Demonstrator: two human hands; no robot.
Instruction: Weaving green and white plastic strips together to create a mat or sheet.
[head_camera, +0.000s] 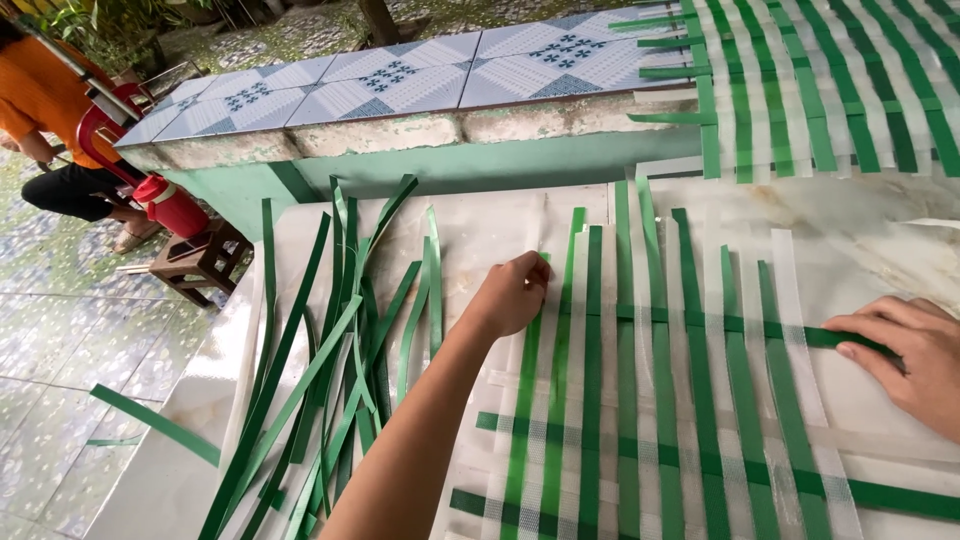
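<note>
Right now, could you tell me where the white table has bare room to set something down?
Bare patches: the white table top between the loose green strips and the left hand, and the far right corner beyond the right hand. Crowded: the woven mat centre and the strip pile left.
</note>
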